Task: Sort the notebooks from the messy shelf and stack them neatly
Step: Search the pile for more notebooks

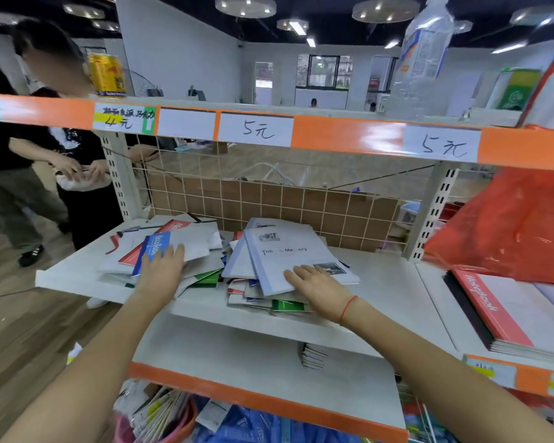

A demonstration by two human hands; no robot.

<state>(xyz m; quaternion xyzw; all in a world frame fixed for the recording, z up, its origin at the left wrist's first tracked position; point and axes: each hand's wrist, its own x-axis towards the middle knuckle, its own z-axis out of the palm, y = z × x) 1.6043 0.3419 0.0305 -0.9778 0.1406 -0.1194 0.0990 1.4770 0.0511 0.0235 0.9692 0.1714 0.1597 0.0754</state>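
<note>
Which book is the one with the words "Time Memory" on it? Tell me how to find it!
Look at the white shelf under the orange price strip. Two messy notebook piles lie there; go to the right pile. The grey notebook lies on top, under the right hand's fingertips, with small photos and printed words, unlike the red, blue and green covers around it.

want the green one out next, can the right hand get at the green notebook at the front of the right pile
Probably not directly: the green notebook lies under the grey notebooks that the right hand rests on; only its front edge shows.
</note>
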